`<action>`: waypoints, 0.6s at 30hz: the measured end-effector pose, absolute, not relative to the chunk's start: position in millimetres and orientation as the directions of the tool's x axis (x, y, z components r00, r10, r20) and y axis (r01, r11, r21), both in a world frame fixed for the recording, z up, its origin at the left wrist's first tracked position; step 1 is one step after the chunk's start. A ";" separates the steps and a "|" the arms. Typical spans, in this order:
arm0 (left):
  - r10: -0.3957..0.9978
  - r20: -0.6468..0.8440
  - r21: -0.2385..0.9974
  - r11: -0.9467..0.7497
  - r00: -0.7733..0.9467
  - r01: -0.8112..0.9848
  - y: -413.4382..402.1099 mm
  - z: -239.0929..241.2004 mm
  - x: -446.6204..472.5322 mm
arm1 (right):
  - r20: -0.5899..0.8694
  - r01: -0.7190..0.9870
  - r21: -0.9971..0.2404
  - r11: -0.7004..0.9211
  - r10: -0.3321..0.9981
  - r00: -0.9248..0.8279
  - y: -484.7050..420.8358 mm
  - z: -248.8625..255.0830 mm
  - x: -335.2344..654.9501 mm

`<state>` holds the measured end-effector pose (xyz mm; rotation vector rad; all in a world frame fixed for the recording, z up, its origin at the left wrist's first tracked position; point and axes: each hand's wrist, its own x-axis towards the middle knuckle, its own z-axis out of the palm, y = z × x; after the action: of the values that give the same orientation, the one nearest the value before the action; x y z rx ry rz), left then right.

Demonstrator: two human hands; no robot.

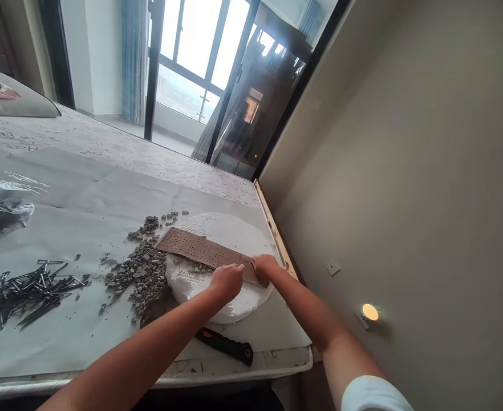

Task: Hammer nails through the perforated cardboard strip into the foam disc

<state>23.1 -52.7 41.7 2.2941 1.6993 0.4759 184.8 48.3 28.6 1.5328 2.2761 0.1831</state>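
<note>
A brown strip dotted with small holes [200, 249] lies slantwise across a round white foam-like disc [230, 225]. My left hand [227, 282] is closed at the strip's near edge, right of its middle. Closed on the strip's right end is my right hand [264, 267]; the fingertips of both hands are partly hidden. Grey crumbled chunks [138, 271] are heaped left of the disc, and some bits lie on it beneath the strip. Below my left forearm sits a black-handled tool [226, 345], its other end hidden by the arm. A brown piece [157, 307] shows beside that arm.
Several dark nails [29, 291] lie piled at left on a grey sheet [118, 200] over a mattress. Behind them is a clear plastic bag [3, 208] with dark contents. A wooden edge [275, 231] and a wall [384, 171] bound the right side.
</note>
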 end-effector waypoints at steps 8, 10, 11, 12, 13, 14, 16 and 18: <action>0.953 0.044 0.226 -0.302 0.300 0.926 -14.7 3.2 62.0 | -0.225 0.848 0.311 0.430 0.900 -0.374 44.8 18.2 190.3; 0.953 0.054 0.214 -0.302 0.298 0.929 -15.1 -3.8 62.6 | -0.228 0.840 0.301 0.451 0.890 -0.396 45.6 15.3 193.4; 0.954 0.059 0.209 -0.301 0.295 0.930 -15.5 -6.0 62.4 | -0.229 0.836 0.296 0.463 0.884 -0.408 46.2 14.3 195.0; 0.953 0.061 0.206 -0.301 0.295 0.931 -15.9 -7.4 62.3 | -0.232 0.831 0.291 0.474 0.877 -0.420 46.9 13.7 196.4; 0.952 0.061 0.205 -0.305 0.298 0.930 -16.2 -8.2 62.2 | -0.237 0.825 0.286 0.486 0.871 -0.431 47.7 13.3 197.6; 0.951 0.062 0.206 -0.309 0.303 0.928 -16.4 -8.5 62.3 | -0.243 0.819 0.283 0.499 0.864 -0.442 48.6 13.3 198.8; 0.949 0.066 0.207 -0.315 0.309 0.926 -16.4 -8.4 62.8 | -0.259 0.805 0.279 0.524 0.848 -0.462 50.9 13.9 200.5; 0.948 0.071 0.211 -0.319 0.311 0.924 -16.5 -7.9 63.4 | -0.276 0.790 0.276 0.548 0.832 -0.481 53.6 15.0 201.6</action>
<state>63.4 -16.5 -7.9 2.4346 1.7495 0.2754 201.6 53.6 15.0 1.3268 2.4118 0.1562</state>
